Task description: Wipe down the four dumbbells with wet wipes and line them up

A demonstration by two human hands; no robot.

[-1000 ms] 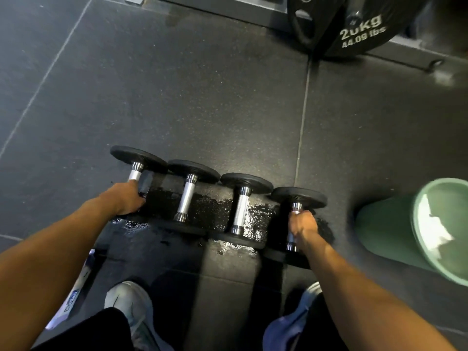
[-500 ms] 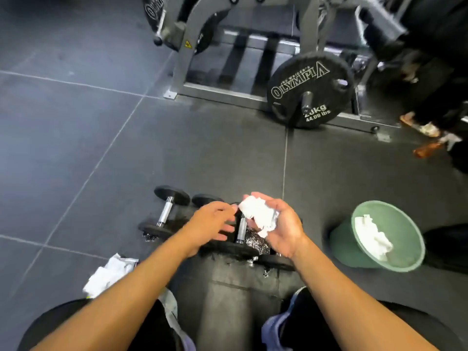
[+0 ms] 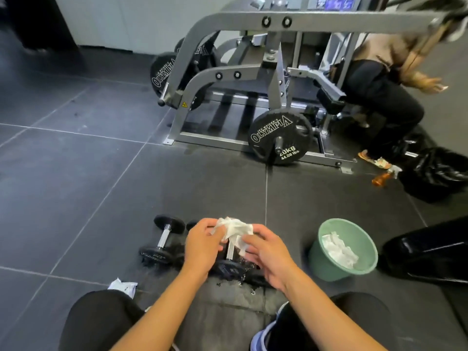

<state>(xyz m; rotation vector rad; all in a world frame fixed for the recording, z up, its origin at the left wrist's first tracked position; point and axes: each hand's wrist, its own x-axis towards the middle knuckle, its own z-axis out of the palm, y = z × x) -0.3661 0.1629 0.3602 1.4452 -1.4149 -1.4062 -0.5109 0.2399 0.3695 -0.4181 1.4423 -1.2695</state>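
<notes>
Polished metal, matt rubber, crumpled wipe

The leftmost dumbbell (image 3: 164, 238) has a bright polished metal handle and dull black, rubbery-looking heads. The white wipe (image 3: 234, 230) is soft and crumpled. The green bin (image 3: 319, 262) looks like smooth plastic. The dark floor (image 3: 101, 198) is matt, glistening wet beneath the dumbbells. The machine frame (image 3: 329, 21) is grey painted metal.

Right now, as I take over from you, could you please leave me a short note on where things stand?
Left hand and right hand both pinch one wet wipe above the dumbbells on the floor.
Leftmost dumbbell shows fully; the rest lie beside it, partly hidden by the hands.
Green bin at the right holds used wipes.
Done: dumbbells side by side.
Left: which are wiped cannot be told; finish wiping, bin the wipe.
</notes>
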